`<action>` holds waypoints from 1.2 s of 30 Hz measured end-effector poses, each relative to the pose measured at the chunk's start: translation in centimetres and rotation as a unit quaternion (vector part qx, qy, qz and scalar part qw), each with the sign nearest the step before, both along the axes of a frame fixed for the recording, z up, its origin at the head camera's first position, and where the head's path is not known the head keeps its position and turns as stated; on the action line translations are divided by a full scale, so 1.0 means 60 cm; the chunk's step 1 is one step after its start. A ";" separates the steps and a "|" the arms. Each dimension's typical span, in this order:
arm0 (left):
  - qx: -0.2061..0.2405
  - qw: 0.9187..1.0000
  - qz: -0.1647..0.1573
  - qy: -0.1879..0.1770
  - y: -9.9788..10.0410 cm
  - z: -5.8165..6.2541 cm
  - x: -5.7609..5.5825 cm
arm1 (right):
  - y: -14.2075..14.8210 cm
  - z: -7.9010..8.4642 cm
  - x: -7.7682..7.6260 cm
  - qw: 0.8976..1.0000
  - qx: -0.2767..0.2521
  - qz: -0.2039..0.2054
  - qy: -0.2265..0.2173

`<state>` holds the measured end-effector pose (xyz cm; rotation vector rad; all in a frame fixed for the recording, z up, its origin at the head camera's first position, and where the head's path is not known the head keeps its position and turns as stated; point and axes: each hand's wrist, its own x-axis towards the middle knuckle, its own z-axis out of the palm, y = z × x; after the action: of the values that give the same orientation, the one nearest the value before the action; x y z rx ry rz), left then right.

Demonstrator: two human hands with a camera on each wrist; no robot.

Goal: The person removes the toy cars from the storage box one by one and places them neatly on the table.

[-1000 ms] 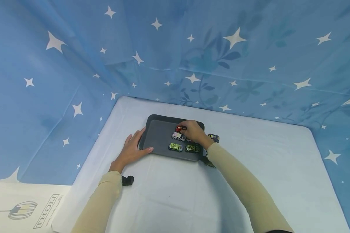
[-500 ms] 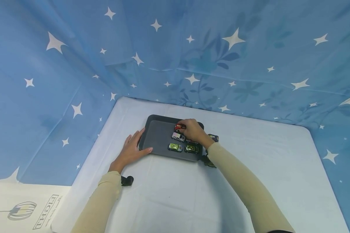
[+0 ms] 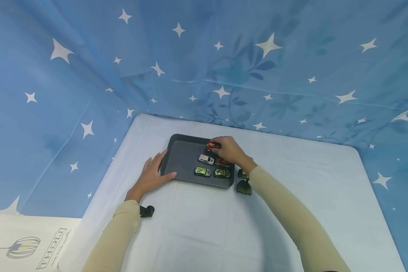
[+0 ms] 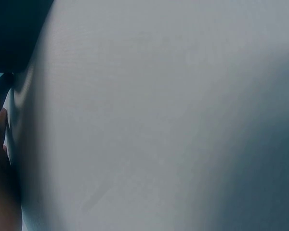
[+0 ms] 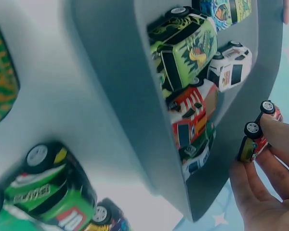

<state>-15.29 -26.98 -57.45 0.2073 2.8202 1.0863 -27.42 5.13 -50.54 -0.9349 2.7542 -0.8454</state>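
My right hand (image 3: 228,148) pinches a small red toy car (image 3: 211,146) between thumb and fingers over the back right of the grey tray (image 3: 181,156). In the right wrist view the red car is tipped, its wheels facing the camera. Several toy cars stand in the tray: a white car (image 3: 206,159), an orange-red car (image 3: 222,162), a bright green car (image 3: 202,172), a dark green car (image 3: 222,173), and another green car (image 5: 200,151) in the right wrist view. My left hand (image 3: 152,175) rests spread against the tray's left rim. The left wrist view shows mostly cloth.
Right of the tray lie a camouflage car (image 3: 244,187) and a green car marked 10 (image 5: 50,192), partly hidden by my right arm in the head view. A further car (image 5: 108,216) shows beside it. A starry blue curtain (image 3: 190,75) hangs behind the white table (image 3: 197,234).
My right hand has shifted a little back and right with the red car, uncovering the orange-red car and the cars beside the tray. My left hand stays at the rim.
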 end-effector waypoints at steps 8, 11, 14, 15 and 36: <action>-0.002 1.000 -0.003 -0.003 -0.002 -0.006 0.002 | 0.031 0.002 0.004 1.000 -0.001 -0.016 -0.004; 0.001 1.000 -0.005 -0.002 -0.001 -0.007 0.003 | 0.048 0.005 0.005 1.000 0.000 -0.024 -0.005; 0.002 1.000 -0.004 0.000 0.000 -0.008 0.003 | 0.065 0.010 0.004 0.999 0.006 -0.034 -0.005; 0.003 1.000 -0.002 -0.001 0.001 -0.010 0.003 | 0.071 0.012 0.002 0.999 0.009 -0.038 -0.005; 0.003 1.000 0.005 -0.010 0.004 0.000 -0.001 | 0.217 0.022 0.006 0.994 0.018 -0.109 -0.003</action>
<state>-15.34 -26.73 -57.46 0.1827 2.8044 1.0918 -27.04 18.16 -49.22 -0.6338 2.8935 -0.8232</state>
